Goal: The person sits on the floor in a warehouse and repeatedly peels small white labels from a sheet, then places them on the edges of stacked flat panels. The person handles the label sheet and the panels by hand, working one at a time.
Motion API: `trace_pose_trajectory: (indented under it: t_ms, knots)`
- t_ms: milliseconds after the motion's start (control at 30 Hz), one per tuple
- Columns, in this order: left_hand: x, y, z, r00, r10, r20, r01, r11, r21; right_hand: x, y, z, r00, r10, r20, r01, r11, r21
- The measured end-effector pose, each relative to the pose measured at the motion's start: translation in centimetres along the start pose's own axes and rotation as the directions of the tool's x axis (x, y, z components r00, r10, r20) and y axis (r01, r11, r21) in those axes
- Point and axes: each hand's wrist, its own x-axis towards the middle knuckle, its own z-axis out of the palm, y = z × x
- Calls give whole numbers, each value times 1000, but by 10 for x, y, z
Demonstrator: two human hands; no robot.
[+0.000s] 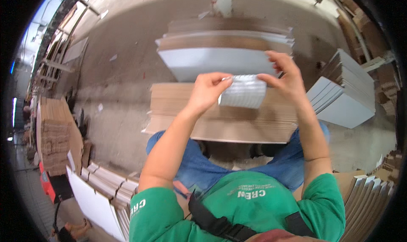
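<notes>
Head view: over a wide stack of brown cardboard sheets (pixel 224 125), white-faced panels (pixel 212 63) just beyond, the right hand (pixel 289 82), fingers spread, has its thumb at the upper right corner, and the left hand (pixel 206 90) pinches the upper left corner, of a small shiny translucent piece (pixel 243 93).

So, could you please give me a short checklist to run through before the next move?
1. Left hand grip on the shiny translucent sheet: ok, pinching near its upper-left corner.
2. Right hand grip: not ok, thumb at the upper-right corner, fingers spread away.
3. Sheet's face visible: ok, mostly uncovered.
4. Sheet clear of the brown cardboard stack: cannot tell from above.
5. Right fingers clear of the white panel: cannot tell.
</notes>
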Motion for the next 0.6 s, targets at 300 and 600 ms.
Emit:
trace_pose_trajectory:
  t_ms: [300,600]
  knots:
    - [-22,20,7,994,111,7,-111,994,-20,22,-64,40,860,-457,226,499,845,-191]
    - [-23,6,0,995,92,43,-74,947,-313,24,-80,39,841,-418,344,504,836,-217]
